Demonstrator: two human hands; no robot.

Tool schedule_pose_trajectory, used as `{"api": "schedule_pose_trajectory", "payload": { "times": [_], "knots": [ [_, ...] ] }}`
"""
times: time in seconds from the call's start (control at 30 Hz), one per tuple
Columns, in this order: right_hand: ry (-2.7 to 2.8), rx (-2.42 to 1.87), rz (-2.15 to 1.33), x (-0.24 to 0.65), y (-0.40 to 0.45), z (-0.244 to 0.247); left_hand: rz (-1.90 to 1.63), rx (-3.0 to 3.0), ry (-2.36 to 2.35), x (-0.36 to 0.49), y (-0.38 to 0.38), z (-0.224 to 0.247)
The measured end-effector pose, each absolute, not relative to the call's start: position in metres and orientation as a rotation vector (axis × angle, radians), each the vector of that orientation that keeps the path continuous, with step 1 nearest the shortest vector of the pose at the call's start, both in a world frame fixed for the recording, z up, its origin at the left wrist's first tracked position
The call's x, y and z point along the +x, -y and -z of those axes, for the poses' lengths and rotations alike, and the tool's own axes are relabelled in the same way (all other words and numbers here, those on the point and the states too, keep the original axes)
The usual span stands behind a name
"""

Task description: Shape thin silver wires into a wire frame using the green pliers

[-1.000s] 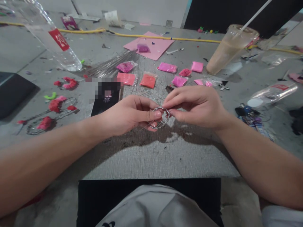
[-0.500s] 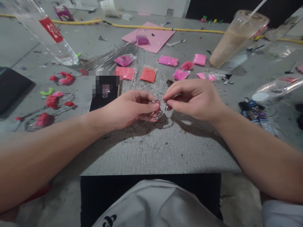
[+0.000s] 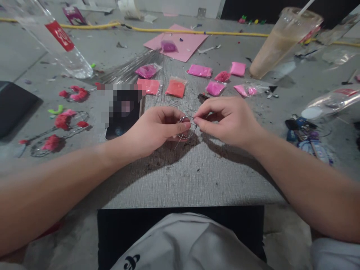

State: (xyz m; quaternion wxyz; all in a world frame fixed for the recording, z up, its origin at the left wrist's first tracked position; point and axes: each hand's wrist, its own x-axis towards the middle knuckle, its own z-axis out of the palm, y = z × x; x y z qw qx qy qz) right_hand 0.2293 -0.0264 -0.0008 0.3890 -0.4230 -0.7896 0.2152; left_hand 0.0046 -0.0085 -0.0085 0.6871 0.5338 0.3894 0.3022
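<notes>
Between thumb and fingers, my left hand pinches a small ring of twisted silver wire, with thin loose ends sticking out below. My right hand has its thumb and forefinger pressed together at the ring's right side, on what looks like a strand of the same wire; the fingertips partly hide it. Both hands are just above the grey table. Just behind my right hand lies a dark-handled tool, mostly hidden. A phone lies beside my left wrist.
Packets of pink and orange clay lie behind my hands, near a bundle of thin wires. Red-decorated wire pieces sit at left. A water bottle, an iced drink cup and a lying bottle flank the area.
My right fingertips have shifted slightly at the wire, and the ring has turned a little in my left hand. The phone screen has dimmed, and the view has moved slightly.
</notes>
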Motion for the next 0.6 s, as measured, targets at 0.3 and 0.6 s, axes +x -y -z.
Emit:
{"api": "schedule_pose_trajectory", "payload": {
  "times": [0.3,0.6],
  "knots": [
    [2.02,-1.05,-0.515,0.2252,0.026,0.0071,-0.685,1.174,-0.878,0.0061,0.0111,0.0092],
    [2.09,-0.952,-0.304,0.2238,0.0281,0.0096,-0.676,1.202,-0.903,0.0061,0.0111,0.0068]
  ]
}}
